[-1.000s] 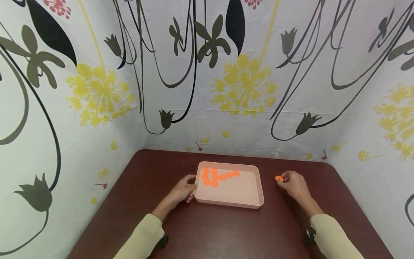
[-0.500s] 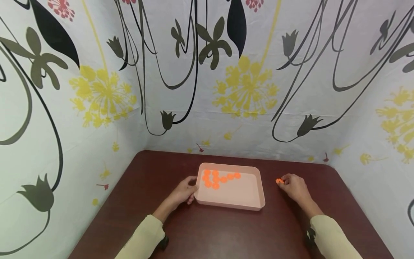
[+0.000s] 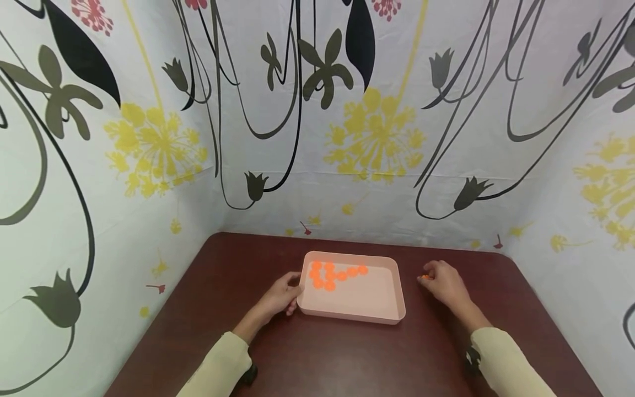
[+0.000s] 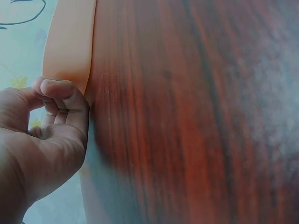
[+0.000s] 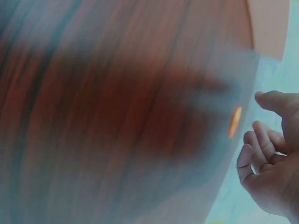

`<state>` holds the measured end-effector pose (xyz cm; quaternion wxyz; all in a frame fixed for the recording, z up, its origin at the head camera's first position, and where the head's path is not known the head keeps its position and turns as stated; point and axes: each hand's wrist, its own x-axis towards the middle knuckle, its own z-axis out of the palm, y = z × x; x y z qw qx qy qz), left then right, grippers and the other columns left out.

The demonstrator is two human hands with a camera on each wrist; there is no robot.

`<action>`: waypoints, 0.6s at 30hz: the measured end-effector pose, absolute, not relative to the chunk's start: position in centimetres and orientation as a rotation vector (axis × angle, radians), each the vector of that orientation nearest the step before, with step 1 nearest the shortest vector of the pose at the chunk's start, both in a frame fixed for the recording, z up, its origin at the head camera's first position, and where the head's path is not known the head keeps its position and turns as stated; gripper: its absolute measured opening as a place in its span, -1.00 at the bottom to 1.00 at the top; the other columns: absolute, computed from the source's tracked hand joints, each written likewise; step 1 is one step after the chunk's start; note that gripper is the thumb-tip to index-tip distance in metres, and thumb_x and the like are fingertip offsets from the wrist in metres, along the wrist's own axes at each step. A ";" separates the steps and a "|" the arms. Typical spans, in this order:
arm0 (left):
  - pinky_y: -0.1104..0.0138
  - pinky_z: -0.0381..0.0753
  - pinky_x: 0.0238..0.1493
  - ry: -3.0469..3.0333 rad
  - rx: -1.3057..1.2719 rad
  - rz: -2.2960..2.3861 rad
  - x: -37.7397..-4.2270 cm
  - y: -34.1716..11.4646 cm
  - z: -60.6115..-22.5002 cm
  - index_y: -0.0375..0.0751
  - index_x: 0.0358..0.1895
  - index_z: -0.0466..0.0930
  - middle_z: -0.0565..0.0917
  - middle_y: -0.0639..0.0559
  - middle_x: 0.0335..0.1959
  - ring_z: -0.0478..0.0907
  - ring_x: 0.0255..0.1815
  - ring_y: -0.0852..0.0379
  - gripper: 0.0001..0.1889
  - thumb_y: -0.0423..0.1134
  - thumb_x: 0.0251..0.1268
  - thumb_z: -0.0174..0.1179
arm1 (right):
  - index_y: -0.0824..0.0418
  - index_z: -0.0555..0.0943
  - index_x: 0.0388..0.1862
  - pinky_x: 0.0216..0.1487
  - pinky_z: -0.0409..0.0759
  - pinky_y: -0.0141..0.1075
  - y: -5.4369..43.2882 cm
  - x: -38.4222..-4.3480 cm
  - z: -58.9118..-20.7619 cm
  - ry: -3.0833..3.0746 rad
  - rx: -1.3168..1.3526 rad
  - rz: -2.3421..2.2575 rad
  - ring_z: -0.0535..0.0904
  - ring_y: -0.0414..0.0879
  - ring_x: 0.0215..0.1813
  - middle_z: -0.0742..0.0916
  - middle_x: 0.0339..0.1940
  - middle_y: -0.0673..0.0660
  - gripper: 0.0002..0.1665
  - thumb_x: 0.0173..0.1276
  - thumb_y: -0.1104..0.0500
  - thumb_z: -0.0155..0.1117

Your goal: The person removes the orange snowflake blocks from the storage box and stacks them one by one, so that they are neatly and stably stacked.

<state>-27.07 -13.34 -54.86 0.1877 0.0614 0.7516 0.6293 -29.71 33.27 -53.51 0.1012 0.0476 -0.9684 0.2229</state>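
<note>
The left hand (image 3: 280,294) grips the left side of a shallow peach-coloured tray (image 3: 357,316); in the left wrist view its thumb and curled fingers (image 4: 65,100) meet at the tray's end wall (image 4: 70,42). Several flat round orange pieces (image 3: 329,286) lie in the tray's left and back part. Right of the tray, the right hand (image 3: 446,282) hovers at a small orange flower-shaped piece (image 3: 425,277), which it partly hides in the head view. The right wrist view shows this piece (image 5: 235,122) on the table, apart from the spread thumb and loosely bent fingers.
The dark red-brown wooden table (image 3: 347,358) carries the tray near its back edge. A white cloth with printed flowers (image 3: 317,209) hangs behind the table and along both sides.
The right hand has let go of the orange flower-shaped piece and lifted slightly, its fingers now over it. The left hand keeps its hold on the tray.
</note>
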 end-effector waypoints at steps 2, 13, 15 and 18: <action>0.41 0.48 -0.60 2.118 0.171 1.771 -27.0 -13.3 -54.8 -0.29 0.62 0.16 0.46 0.09 -0.65 0.39 -0.68 0.21 -0.40 -0.24 0.66 0.06 | 0.39 0.70 0.07 -0.26 0.63 -0.03 32.3 -29.8 -53.1 -2.820 0.160 0.664 0.63 0.05 -0.23 0.67 -0.24 0.22 -0.49 0.31 0.05 0.53; 0.40 0.49 -0.59 2.131 0.140 1.765 -27.2 -13.1 -55.0 -0.26 0.62 0.18 0.47 0.08 -0.64 0.40 -0.66 0.21 -0.40 -0.22 0.64 0.08 | 0.23 0.71 0.24 -0.34 0.51 -0.33 26.3 -29.7 -51.8 -2.641 0.402 0.789 0.57 -0.10 -0.28 0.68 -0.27 0.07 -0.46 0.28 0.20 0.61; 0.40 0.48 -0.59 2.133 0.144 1.766 -27.1 -13.1 -55.0 -0.27 0.62 0.18 0.46 0.08 -0.64 0.39 -0.66 0.21 -0.40 -0.22 0.65 0.08 | 0.21 0.72 0.25 -0.37 0.48 -0.37 25.3 -29.7 -51.7 -2.652 0.423 0.813 0.55 -0.13 -0.30 0.67 -0.28 0.04 -0.46 0.29 0.16 0.61; 0.40 0.49 -0.59 2.133 0.155 1.766 -27.1 -13.1 -55.0 -0.28 0.62 0.16 0.46 0.07 -0.65 0.39 -0.67 0.20 -0.40 -0.23 0.66 0.07 | 0.22 0.74 0.21 -0.39 0.49 -0.38 24.0 -29.7 -51.7 -2.666 0.425 0.825 0.56 -0.16 -0.33 0.67 -0.32 0.02 -0.47 0.27 0.13 0.63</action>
